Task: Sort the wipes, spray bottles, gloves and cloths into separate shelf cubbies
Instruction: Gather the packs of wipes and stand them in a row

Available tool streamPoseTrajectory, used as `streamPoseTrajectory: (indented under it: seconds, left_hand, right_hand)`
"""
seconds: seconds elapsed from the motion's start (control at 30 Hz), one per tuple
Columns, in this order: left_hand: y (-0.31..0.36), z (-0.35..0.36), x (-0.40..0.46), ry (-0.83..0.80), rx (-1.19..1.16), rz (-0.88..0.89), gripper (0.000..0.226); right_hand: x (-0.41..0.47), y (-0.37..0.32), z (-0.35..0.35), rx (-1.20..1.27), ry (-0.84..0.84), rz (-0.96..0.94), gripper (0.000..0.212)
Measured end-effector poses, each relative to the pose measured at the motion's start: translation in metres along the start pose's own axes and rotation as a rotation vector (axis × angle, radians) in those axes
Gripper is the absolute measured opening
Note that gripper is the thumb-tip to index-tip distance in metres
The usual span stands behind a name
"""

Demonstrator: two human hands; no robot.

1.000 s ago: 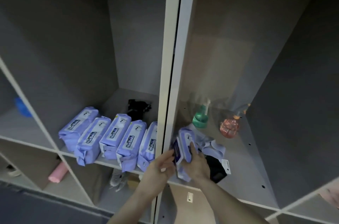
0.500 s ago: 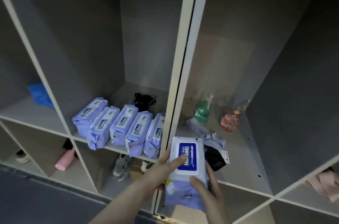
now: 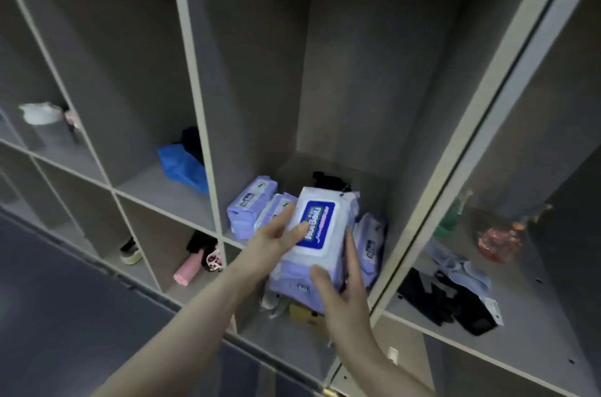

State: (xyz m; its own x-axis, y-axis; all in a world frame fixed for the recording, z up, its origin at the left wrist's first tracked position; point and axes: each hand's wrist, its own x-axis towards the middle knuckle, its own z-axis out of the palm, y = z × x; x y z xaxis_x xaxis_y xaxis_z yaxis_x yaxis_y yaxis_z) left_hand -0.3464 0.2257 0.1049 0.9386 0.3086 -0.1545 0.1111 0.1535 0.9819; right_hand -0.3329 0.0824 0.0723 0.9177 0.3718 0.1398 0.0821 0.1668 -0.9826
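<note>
While both hands clasp it, the wipes pack [image 3: 312, 234] hangs label-up in front of the middle cubby, over the row of packs [image 3: 250, 211] already lying on that shelf. In the head view, the left hand [image 3: 273, 242] grips the pack's left edge, thumb laid across the white lid beside the blue label. The right hand [image 3: 344, 289] holds the near right corner, thumb on top and fingers running up the pack's right side. A black item [image 3: 328, 182] lies at the back of the same cubby. One cubby to the left holds a blue cloth [image 3: 182, 165]. The right cubby holds a green bottle [image 3: 450, 221], a reddish bottle [image 3: 497, 240], a pale cloth [image 3: 461, 269] and black gloves [image 3: 445, 302]. Below left lies a pink roll [image 3: 188, 269].
</note>
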Motion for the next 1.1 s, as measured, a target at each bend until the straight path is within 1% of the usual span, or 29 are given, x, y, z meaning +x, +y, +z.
streamPoseTrajectory:
  seconds: [0.07, 0.1, 0.17, 0.27, 0.33, 0.4, 0.47, 0.53, 0.6, 0.63, 0.67, 0.7, 0.77, 0.83, 0.9, 0.97, 1.03, 1.1]
  left_hand:
    - [0.016, -0.027, 0.021, 0.047, 0.143, 0.023, 0.044]
    - [0.025, -0.039, 0.031, 0.052, 0.205, 0.03, 0.041]
    - [0.045, -0.062, 0.052, 0.006, 0.283, 0.006, 0.033]
    - [0.074, -0.091, 0.084, -0.003, 0.288, -0.058, 0.04]
    - [0.08, -0.109, 0.112, 0.005, 0.29, -0.072, 0.044]
    - [0.08, -0.12, 0.135, -0.012, 0.306, -0.097, 0.055]
    - [0.075, -0.129, 0.153, 0.006, 0.388, -0.104, 0.059]
    - [0.067, -0.138, 0.166, 0.006, 0.5, -0.096, 0.06]
    - [0.057, -0.145, 0.174, -0.007, 0.568, -0.116, 0.062]
    - [0.052, -0.149, 0.178, -0.024, 0.584, -0.132, 0.064]
    - [0.047, -0.151, 0.182, -0.039, 0.593, -0.151, 0.064]
    - [0.045, -0.152, 0.183, -0.051, 0.597, -0.17, 0.062]
    - [0.045, -0.153, 0.184, -0.036, 0.592, -0.17, 0.059]
    - [0.045, -0.154, 0.187, -0.031, 0.607, -0.156, 0.059]
    - [0.047, -0.154, 0.188, -0.055, 0.646, -0.148, 0.057]
    - [0.044, -0.153, 0.19, -0.07, 0.668, -0.162, 0.062]
    - [0.041, -0.152, 0.192, -0.058, 0.679, -0.172, 0.068]
    - [0.038, -0.152, 0.193, -0.05, 0.717, -0.167, 0.067]
  right_hand:
    - [0.034, 0.0, 0.027, -0.097, -0.031, 0.028, 0.065]
    - [0.053, -0.001, 0.043, -0.141, -0.051, 0.042, 0.066]
    - [0.092, 0.005, 0.068, -0.209, -0.049, 0.078, 0.067]
    - [0.143, 0.021, 0.101, -0.348, -0.035, 0.112, 0.064]
    - [0.177, 0.035, 0.123, -0.463, -0.004, 0.138, 0.063]
    - [0.205, 0.049, 0.139, -0.536, 0.024, 0.158, 0.058]
    - [0.223, 0.063, 0.15, -0.594, -0.022, 0.194, 0.053]
    - [0.232, 0.073, 0.16, -0.602, -0.163, 0.247, 0.052]
    - [0.235, 0.083, 0.167, -0.68, -0.305, 0.217, 0.038]
    - [0.236, 0.086, 0.168, -0.74, -0.335, 0.195, 0.034]
    - [0.238, 0.09, 0.168, -0.778, -0.349, 0.19, 0.036]
    - [0.237, 0.089, 0.167, -0.792, -0.371, 0.222, 0.043]
    - [0.238, 0.09, 0.163, -0.81, -0.403, 0.263, 0.059]
    - [0.24, 0.091, 0.16, -0.827, -0.435, 0.281, 0.065]
    - [0.244, 0.096, 0.159, -0.844, -0.422, 0.279, 0.064]
    - [0.246, 0.098, 0.161, -0.837, -0.38, 0.287, 0.06]
    - [0.248, 0.101, 0.162, -0.846, -0.354, 0.294, 0.056]
    - [0.248, 0.1, 0.164, -0.858, -0.354, 0.285, 0.054]
